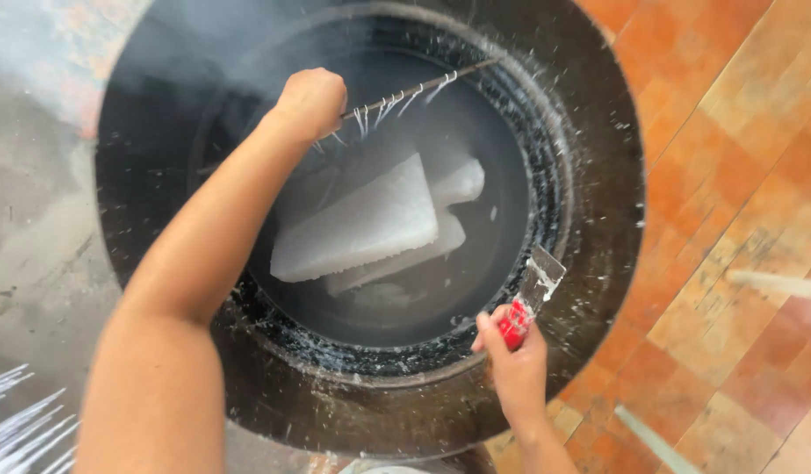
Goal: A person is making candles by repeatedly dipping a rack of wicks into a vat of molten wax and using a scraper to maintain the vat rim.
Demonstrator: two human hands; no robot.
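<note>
My left hand point(310, 98) is closed around a thin dark stick point(423, 88) with white wax drips hanging from it, held over a big black round vat point(598, 219). Inside the vat, large white slabs point(357, 230) lie in dark liquid, and steam rises at the upper left. My right hand point(513, 355) grips a red-handled scraper point(530, 298) at the vat's inner rim on the lower right; its metal blade is smeared white. White splatter dots the rim.
Orange tiled floor point(721, 175) lies to the right of the vat, grey concrete point(28, 246) to the left. Thin white strands point(19, 421) show at the bottom left corner. A pale blurred rod point(774, 283) crosses the right edge.
</note>
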